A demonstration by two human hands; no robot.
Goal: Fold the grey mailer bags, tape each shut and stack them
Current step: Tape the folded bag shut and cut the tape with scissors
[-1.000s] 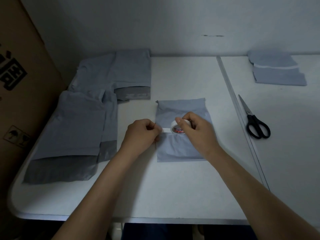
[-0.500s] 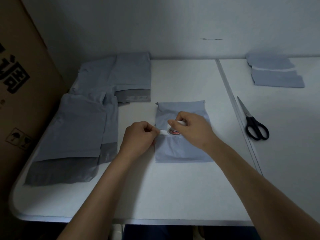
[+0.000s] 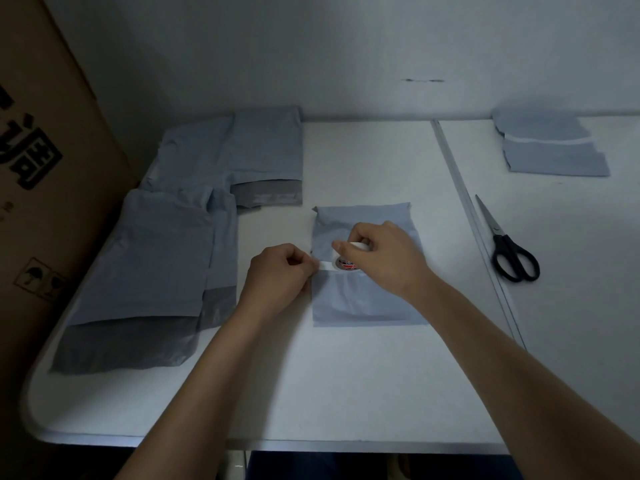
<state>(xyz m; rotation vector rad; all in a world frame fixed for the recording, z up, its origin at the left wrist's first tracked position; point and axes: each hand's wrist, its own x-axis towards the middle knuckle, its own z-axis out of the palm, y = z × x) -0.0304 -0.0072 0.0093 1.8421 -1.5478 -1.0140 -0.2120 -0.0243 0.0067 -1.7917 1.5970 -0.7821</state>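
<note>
Drawing tape off the roll (image 3: 347,261) gripped in the right hand (image 3: 384,258), free end pinched by the left hand (image 3: 280,271) above the folded mailer bag (image 3: 367,299) lying mid-surface; risks: strip curling onto itself, fold springing open unpressed.

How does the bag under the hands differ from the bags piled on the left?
The folded bag is short and compact; the left pile of bags lies long and unfolded. The pile's darker open flaps show; the folded bag shows none. The left hand and right hand stretch tape from the tape roll over the folded bag only. Both are grey.
</note>
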